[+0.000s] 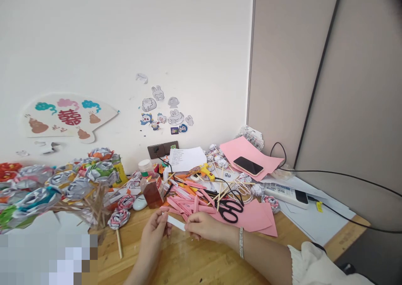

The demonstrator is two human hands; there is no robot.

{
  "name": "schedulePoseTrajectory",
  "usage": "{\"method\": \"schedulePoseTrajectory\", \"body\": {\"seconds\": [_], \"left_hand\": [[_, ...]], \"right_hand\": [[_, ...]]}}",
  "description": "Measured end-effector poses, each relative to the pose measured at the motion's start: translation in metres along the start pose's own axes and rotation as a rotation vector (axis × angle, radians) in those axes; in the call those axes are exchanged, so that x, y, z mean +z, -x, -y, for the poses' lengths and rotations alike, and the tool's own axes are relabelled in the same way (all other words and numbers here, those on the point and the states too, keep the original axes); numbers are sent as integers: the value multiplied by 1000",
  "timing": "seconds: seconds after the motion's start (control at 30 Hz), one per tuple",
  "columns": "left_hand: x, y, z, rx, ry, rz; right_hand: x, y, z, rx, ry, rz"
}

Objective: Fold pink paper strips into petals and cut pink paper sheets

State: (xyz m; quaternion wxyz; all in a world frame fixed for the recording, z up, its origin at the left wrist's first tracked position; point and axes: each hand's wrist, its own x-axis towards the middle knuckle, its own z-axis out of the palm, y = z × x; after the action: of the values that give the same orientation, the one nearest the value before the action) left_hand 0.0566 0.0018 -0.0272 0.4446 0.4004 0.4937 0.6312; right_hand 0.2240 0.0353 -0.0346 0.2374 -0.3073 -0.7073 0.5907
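Observation:
Between my two hands a short white paper strip [176,223] is stretched above the wooden table [188,262]. My left hand [156,227] pinches its left end between thumb and fingers. At the right end, my right hand [201,225] grips it the same way, a silvery bracelet on that wrist. Just behind the hands lies a heap of folded pink paper strips [182,199]. Black-handled scissors [230,210] rest beside my right wrist. A paper flower on a stick [118,220] lies to the left of my left hand.
Several paper flowers [78,188] crowd the left side. A bottle of amber liquid [152,191] stands behind my left hand. A yellow glue gun [207,172] lies among sticks. Farther right are a phone [248,165] on pink paper, cables and a power strip [285,195].

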Motion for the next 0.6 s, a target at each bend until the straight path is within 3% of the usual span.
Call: {"method": "schedulePoseTrajectory", "body": {"seconds": [0.23,0.43,0.53,0.6], "left_hand": [[-2,-4,2,-13,-28,-40],[-3,-3,1,-11,-16,-66],[-4,-1,0,-8,-8,-73],[-5,0,0,2,-11,-93]], "right_hand": [[-2,-3,-8,-30,76,-24],[-3,1,11,-34,37,-47],[-8,2,16,-111,79,-142],[-15,1,17,-211,117,-277]]}}
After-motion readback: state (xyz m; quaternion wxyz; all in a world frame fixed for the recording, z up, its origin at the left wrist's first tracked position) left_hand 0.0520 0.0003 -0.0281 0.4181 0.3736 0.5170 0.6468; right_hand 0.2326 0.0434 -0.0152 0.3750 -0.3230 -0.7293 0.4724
